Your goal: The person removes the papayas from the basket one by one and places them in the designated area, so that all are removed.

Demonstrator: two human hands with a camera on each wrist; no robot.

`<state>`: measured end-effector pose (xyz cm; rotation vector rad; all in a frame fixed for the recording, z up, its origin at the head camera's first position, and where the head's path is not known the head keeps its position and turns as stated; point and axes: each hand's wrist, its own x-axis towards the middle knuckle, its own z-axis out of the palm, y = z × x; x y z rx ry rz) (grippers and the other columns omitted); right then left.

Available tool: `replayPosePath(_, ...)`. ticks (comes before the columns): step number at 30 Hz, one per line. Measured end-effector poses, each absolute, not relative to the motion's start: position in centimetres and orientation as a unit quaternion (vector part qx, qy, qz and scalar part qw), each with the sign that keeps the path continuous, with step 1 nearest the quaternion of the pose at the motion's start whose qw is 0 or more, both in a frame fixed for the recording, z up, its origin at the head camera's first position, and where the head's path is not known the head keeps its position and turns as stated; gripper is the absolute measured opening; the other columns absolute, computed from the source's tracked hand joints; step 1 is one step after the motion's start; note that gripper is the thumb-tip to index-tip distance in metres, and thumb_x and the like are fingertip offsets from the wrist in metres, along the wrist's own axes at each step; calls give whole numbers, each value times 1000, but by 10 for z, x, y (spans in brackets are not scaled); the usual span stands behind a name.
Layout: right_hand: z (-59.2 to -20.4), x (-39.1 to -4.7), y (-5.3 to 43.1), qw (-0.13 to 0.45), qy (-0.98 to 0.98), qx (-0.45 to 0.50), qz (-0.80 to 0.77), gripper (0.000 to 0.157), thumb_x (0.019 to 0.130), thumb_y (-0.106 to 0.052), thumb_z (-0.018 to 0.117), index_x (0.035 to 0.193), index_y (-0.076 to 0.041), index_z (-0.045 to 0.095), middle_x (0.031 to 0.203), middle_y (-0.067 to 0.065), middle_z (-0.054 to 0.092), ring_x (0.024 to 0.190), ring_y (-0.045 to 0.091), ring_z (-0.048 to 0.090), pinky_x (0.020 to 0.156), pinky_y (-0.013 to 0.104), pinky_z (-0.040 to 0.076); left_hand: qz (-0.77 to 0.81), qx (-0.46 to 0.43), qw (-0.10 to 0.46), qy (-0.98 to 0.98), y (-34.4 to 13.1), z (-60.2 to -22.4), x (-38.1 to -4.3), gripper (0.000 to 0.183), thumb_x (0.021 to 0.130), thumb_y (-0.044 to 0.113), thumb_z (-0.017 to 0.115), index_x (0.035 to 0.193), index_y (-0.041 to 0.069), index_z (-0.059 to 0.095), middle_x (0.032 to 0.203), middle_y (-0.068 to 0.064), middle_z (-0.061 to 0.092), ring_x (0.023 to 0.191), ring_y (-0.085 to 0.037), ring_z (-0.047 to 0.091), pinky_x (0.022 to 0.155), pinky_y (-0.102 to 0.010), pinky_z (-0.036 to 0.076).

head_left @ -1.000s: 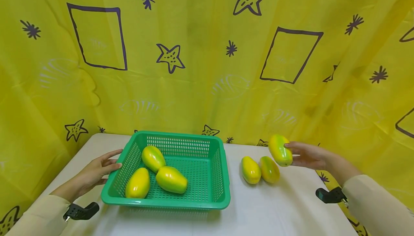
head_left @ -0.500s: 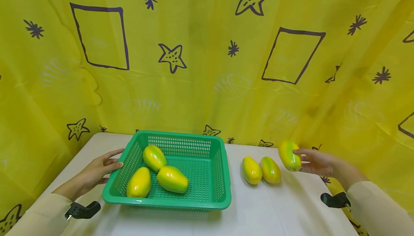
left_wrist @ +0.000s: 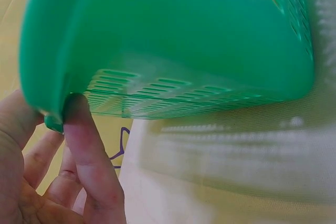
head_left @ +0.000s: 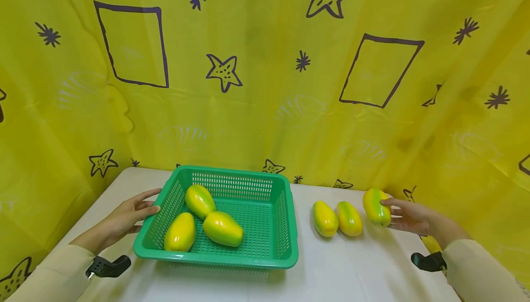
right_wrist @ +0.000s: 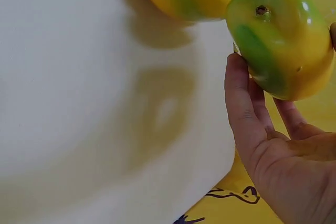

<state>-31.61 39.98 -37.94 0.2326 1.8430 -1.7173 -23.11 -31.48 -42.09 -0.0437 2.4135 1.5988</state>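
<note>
My left hand (head_left: 129, 214) pinches the left rim of a green plastic basket (head_left: 215, 261); in the left wrist view, thumb and fingers (left_wrist: 86, 156) meet at the rim's edge. Inside the basket lie three glossy yellow-green papayas, one at the back (head_left: 200, 201), one at the front left (head_left: 180, 233) and one in the middle (head_left: 223, 229). At the right, my right hand (head_left: 414, 217) holds another papaya (head_left: 376, 207) by its side, its stem end showing in the right wrist view. Two more papayas (head_left: 325, 219) (head_left: 349, 219) rest side by side on the table, left of the held one.
The white-covered table (head_left: 331, 274) ends at a yellow curtain (head_left: 256, 122) with dark star drawings, hanging behind and along the sides. A black wrist mount (head_left: 108, 266) sits on the left sleeve, another mount (head_left: 429, 261) on the right.
My right hand has moved rightward and lower with its papaya, away from the two on the table. The left hand keeps its hold on the basket; the head view has shifted slightly.
</note>
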Motion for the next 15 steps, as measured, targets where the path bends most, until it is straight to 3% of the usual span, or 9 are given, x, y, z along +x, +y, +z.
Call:
replayPosePath(6,-392,-317,401,292,695,103,-649,68,103,-26,51,144,-1,3,137,23,21,101,24,60,98,41,52,553,-12,125,823,-315,-421,-231,79,100,33,59,158,8,11,147,-35,34,109,-23,62,91,-51,54)
replayPosePath(15,-402,-317,401,291,694,108,-650,67,101,-24,52,141,-1,4,141,27,13,98,23,60,95,39,54,554,-14,125,823,-315,-421,-231,80,99,33,59,158,8,12,145,-35,36,108,-23,62,91,-51,55)
